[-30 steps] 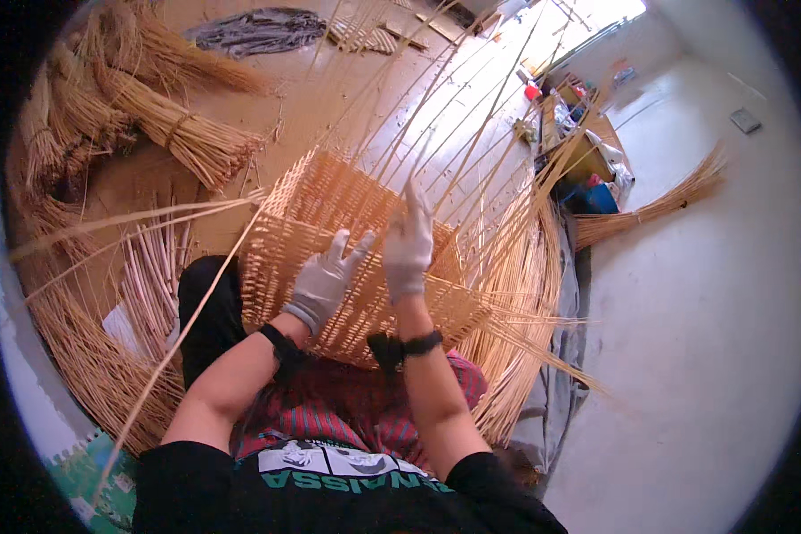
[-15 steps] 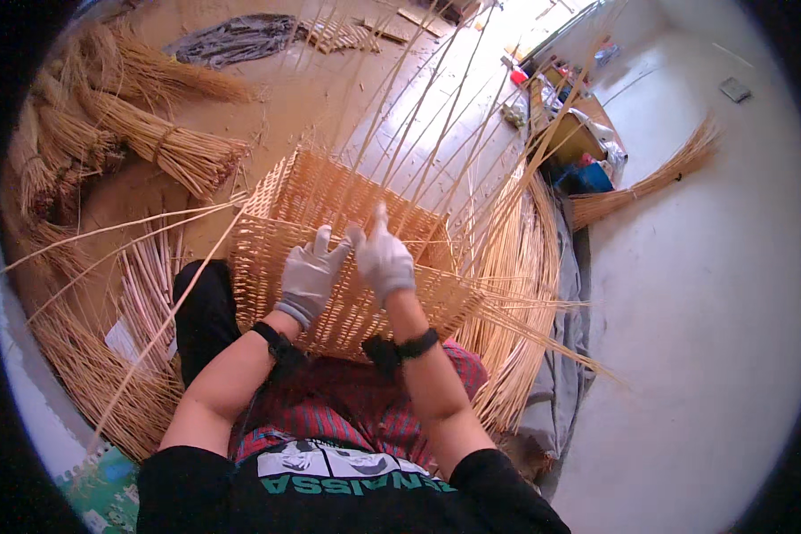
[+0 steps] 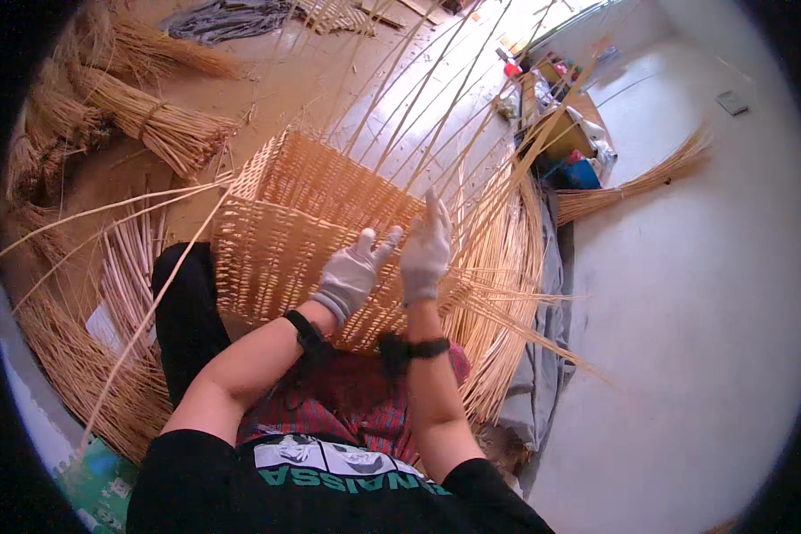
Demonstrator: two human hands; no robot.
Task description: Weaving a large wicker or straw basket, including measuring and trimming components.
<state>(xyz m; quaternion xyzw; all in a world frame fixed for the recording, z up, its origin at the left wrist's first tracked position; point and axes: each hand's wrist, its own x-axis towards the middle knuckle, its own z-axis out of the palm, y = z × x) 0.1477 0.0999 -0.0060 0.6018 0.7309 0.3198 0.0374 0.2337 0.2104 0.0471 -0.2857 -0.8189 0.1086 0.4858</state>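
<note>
A half-woven rectangular wicker basket of pale tan cane lies tipped on the person's lap, at the centre of the view, its woven wall facing up. The left hand, in a light grey glove, rests flat on that wall with fingers loosely spread. The right hand, gloved alike, sits just beside it toward 3 o'clock, fingers extended upward along the weave; whether it pinches a strand I cannot tell.

Long unwoven upright cane stakes fan out from the basket toward 12 and 1 o'clock. A likely risk: these springy stakes could whip back or kink if bent too sharply near the woven edge, and a stake slipping out from under the right hand would probably loosen the last row. Loose thin cane rods crowd the 3 to 4 o'clock side, so the right hand could snag there.

Tied bundles of straw-coloured reed lie at 10 o'clock, well apart. The bare brown floor toward 12 o'clock looks like the freest room; at 8 o'clock a heap of cut cane lengths hems in the left elbow.
</note>
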